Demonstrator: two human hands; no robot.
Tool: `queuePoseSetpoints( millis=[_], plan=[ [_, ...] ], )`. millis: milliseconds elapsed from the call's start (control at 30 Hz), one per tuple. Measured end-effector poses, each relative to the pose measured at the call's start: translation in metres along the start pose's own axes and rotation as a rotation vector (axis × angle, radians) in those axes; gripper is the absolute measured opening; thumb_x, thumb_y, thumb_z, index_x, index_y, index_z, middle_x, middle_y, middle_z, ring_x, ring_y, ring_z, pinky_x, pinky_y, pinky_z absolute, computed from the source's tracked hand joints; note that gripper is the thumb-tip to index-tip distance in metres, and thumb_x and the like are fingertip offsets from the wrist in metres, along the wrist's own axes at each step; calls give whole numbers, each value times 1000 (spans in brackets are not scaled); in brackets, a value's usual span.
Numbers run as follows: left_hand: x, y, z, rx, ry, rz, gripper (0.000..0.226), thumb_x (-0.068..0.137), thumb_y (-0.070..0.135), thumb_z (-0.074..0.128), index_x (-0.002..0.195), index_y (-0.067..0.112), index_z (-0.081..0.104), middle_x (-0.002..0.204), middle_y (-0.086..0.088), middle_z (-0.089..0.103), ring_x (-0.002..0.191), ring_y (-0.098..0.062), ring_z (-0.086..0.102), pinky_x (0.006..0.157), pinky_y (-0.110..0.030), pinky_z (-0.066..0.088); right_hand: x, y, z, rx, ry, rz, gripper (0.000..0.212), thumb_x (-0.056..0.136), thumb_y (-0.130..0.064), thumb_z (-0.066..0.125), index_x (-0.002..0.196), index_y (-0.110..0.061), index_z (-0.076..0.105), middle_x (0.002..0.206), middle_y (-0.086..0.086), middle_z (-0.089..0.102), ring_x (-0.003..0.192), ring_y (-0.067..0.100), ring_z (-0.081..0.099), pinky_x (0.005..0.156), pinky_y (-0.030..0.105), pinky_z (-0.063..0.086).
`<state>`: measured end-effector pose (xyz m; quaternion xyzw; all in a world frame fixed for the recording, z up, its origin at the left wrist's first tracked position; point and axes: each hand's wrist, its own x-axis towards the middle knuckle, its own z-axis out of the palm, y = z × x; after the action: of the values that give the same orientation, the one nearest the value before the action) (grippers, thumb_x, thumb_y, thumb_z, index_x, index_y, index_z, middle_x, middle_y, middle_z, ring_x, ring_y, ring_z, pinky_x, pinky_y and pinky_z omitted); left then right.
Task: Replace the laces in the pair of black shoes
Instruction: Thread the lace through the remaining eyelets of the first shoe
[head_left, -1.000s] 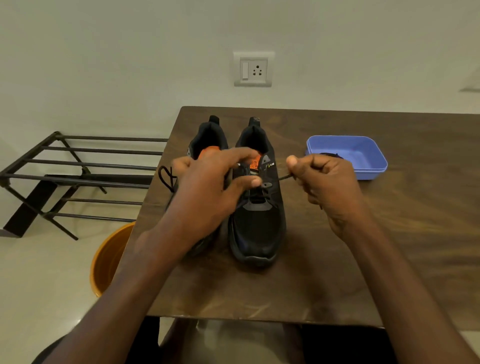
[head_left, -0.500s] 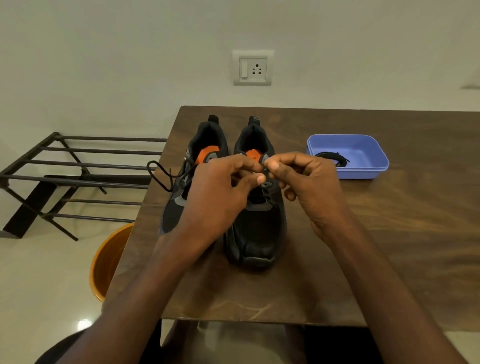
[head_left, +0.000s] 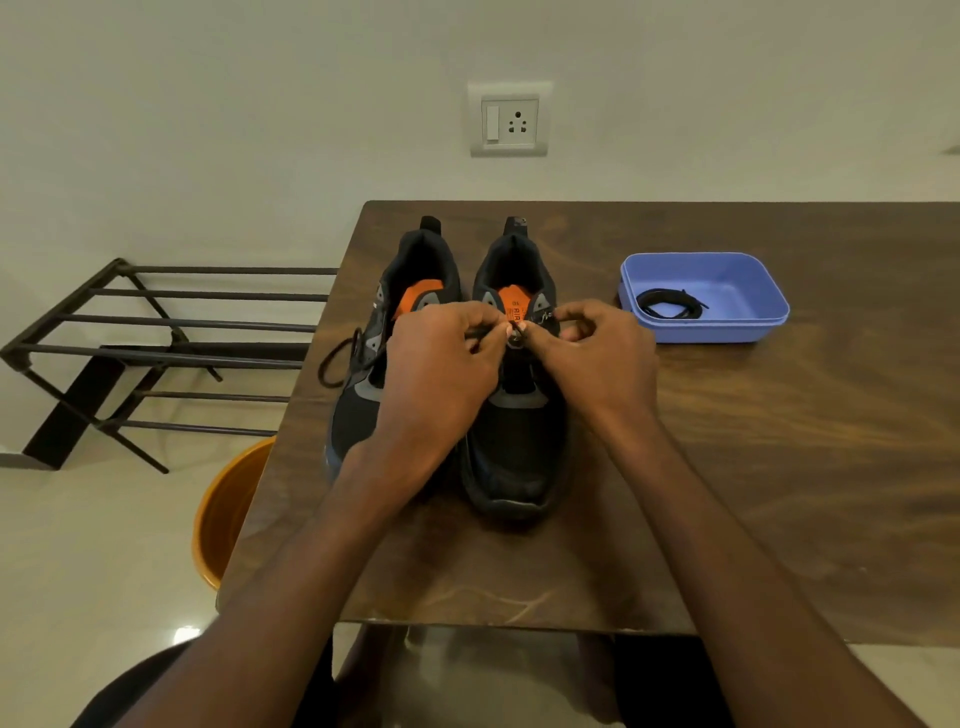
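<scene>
On the dark wooden table (head_left: 727, 467), two black shoes with orange tongues (head_left: 511, 441) stand side by side. At three o'clock, a blue plastic tray (head_left: 748, 280) holds a coiled black lace (head_left: 667, 306). Left hand (head_left: 441, 374) and right hand (head_left: 597, 358) pinch a thin black lace (head_left: 480, 332) at the right shoe's eyelets.

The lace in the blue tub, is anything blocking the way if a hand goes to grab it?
Nothing visible does. The coiled lace lies alone in the open blue tub, with bare table between the tub and the right hand. That hand is busy, though: with the left hand, it pinches a lace at the right shoe.
</scene>
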<state>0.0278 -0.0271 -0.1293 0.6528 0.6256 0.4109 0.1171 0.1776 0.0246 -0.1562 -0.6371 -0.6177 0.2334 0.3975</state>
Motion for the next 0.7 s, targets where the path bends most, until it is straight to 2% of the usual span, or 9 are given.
queuePoseSetpoints(
  millis=[100, 200, 233, 400, 533, 567, 633, 700],
  plan=[
    [4, -2, 2, 17, 25, 42, 18, 98, 22, 70, 114, 23, 78, 98, 8, 79, 87, -1, 71, 81, -14, 57, 4, 3, -8, 92, -44, 74, 29, 78, -52, 81, 92, -26, 78, 69, -11, 72, 72, 4, 70, 73, 38, 62],
    [6, -5, 6, 47, -3, 67, 25, 100, 23, 66, 123, 27, 75, 99, 8, 79, 84, -7, 74, 76, -34, 64, 3, 3, -11, 196, -79, 122, 38, 66, -62, 76, 83, -29, 78, 71, -13, 74, 73, 6, 73, 70, 42, 64],
    [5, -5, 6, 68, -22, 78, 25, 101, 23, 66, 124, 27, 74, 99, 8, 79, 84, -8, 74, 74, -36, 64, 3, 4, -10, 219, -90, 134, 40, 63, -64, 75, 81, -29, 77, 72, -13, 74, 74, 7, 74, 69, 42, 65],
    [2, -6, 8, 181, -72, 99, 23, 99, 26, 69, 120, 27, 75, 103, 7, 79, 93, -9, 73, 82, -38, 63, 1, 2, -10, 262, -106, 169, 21, 76, -43, 86, 79, -25, 76, 69, -9, 74, 67, 9, 74, 67, 40, 66],
    [2, -7, 8, 321, -74, 80, 45, 101, 34, 65, 144, 30, 54, 101, 0, 75, 89, -19, 71, 77, -45, 62, -1, -1, -10, 282, -111, 190, 23, 78, -42, 87, 80, -22, 76, 69, -8, 74, 67, 9, 74, 67, 38, 66],
    [2, -7, 7, 339, -58, 81, 41, 102, 35, 63, 142, 29, 54, 102, 1, 74, 90, -20, 71, 76, -46, 61, -1, 0, -10, 282, -110, 193, 23, 78, -42, 87, 80, -22, 76, 70, -8, 75, 66, 9, 74, 68, 39, 66],
    [2, -7, 5, 319, -5, 118, 20, 104, 32, 57, 123, 26, 63, 97, 6, 72, 86, -19, 68, 72, -46, 59, -1, 1, -10, 280, -106, 197, 23, 79, -43, 86, 79, -22, 76, 70, -7, 75, 66, 8, 74, 68, 39, 66],
    [1, -7, 1, 281, 43, 138, 11, 104, 26, 57, 109, 23, 66, 92, 7, 68, 82, -15, 65, 68, -45, 57, -1, 1, -11, 276, -105, 197, 23, 79, -43, 86, 78, -22, 76, 70, -7, 75, 66, 8, 74, 69, 40, 66]
  ],
)
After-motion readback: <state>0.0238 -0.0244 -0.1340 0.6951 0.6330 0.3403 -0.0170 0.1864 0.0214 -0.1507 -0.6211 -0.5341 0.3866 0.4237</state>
